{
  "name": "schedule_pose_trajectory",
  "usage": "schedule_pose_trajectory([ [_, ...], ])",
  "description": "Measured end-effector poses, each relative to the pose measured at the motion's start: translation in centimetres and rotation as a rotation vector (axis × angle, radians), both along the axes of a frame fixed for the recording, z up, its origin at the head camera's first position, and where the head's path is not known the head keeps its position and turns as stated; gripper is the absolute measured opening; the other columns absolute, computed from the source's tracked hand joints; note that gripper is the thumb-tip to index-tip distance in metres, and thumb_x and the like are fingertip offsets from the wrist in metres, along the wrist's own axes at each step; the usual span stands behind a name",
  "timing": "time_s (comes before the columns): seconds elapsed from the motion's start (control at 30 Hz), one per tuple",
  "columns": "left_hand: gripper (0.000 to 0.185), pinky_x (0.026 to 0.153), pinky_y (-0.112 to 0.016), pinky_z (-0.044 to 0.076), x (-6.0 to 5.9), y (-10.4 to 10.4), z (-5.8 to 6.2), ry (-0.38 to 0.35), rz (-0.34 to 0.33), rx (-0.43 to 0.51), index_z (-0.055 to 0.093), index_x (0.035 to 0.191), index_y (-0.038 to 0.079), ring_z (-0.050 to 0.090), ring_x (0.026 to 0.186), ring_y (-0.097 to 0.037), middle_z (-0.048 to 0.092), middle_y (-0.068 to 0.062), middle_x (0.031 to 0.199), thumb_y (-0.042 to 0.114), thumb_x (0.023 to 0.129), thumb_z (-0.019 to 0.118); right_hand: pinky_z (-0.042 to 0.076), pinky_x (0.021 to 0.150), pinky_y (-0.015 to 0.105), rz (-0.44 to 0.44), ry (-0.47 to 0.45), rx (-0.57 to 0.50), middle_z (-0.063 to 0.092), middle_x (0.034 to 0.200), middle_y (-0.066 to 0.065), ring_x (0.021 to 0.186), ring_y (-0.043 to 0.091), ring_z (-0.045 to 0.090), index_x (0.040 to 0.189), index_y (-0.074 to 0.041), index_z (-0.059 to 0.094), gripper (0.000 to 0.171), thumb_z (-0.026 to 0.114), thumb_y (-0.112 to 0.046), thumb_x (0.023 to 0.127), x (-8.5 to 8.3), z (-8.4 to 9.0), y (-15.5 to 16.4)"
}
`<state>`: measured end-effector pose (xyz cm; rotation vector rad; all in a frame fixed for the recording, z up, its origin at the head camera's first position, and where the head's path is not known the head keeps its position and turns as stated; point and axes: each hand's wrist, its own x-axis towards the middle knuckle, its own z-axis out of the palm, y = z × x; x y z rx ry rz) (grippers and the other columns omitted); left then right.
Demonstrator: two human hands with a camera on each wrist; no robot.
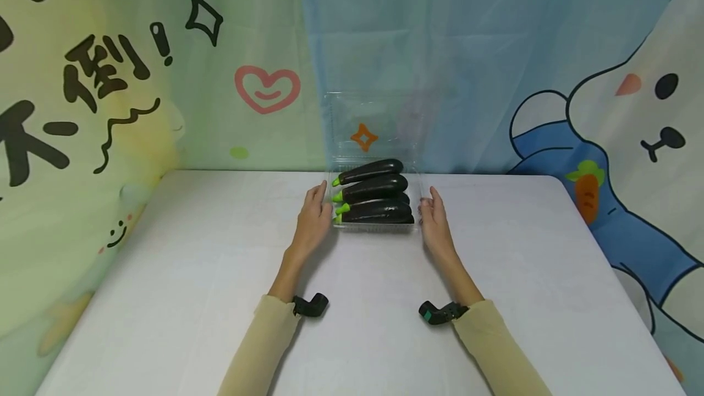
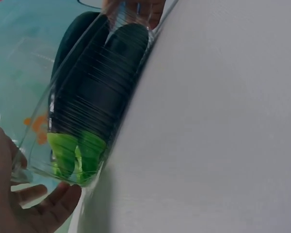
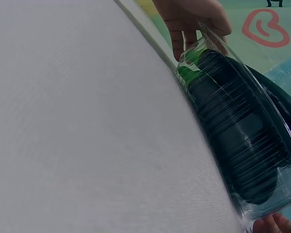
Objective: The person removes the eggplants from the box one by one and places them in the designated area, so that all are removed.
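Clear plastic clamshell box (image 1: pixel 376 225), lid raised, holds four dark eggplants (image 1: pixel 374 188), green stems toward the left hand. Box sits on the white table (image 1: pixel 165 298), at its far edge by the cartoon backdrop (image 1: pixel 605 78). Left hand (image 1: pixel 313 220) and right hand (image 1: pixel 434 225) flank the box, fingers straight against its sides.

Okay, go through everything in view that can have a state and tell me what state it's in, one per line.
Clamshell box: open, lid standing up at the back, base on the table.
Eggplants: four, stacked inside the box, green stems pointing left.
Left hand: open, fingers straight against the box's left side.
Right hand: open, fingers straight against the box's right side.
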<state>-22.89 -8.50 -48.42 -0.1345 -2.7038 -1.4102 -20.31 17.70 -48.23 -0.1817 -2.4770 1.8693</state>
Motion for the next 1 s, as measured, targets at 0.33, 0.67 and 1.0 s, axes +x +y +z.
schedule_pose_trajectory([
  [0.33,0.055,0.119,-0.044,0.028,0.1,-0.2,-0.4,0.053,-0.046,-0.019,0.026,0.154,0.007,0.023,0.149,-0.02,0.02,-0.001,0.163,0.022,0.101,0.033,0.035,0.106,0.045,-0.005,0.006,0.034,0.041,0.145,0.023,0.127,0.029,0.043,0.156,-0.008,0.01,0.058,0.028,-0.032,0.107,0.0,-0.8,0.1],
  [0.67,0.058,0.119,-0.047,0.026,-0.2,-0.4,-0.7,0.076,-0.105,-0.031,0.022,0.155,0.008,0.021,0.15,-0.022,0.019,-0.004,0.163,0.026,0.101,0.036,0.037,0.103,0.043,-0.019,-0.011,0.064,0.043,0.143,0.021,0.118,0.029,0.046,0.156,-0.01,0.014,0.061,0.032,-0.038,0.105,-0.3,-0.7,0.2],
  [1.0,0.057,0.117,-0.049,0.029,-0.3,-0.4,-0.9,0.084,-0.106,-0.026,0.026,0.154,0.007,0.025,0.149,-0.024,0.021,-0.005,0.162,0.027,0.101,0.039,0.032,0.108,0.051,-0.103,0.307,0.278,0.04,0.141,0.023,0.133,0.036,0.036,0.146,-0.002,0.036,0.053,0.05,-0.024,0.1,-0.2,0.9,0.4],
])
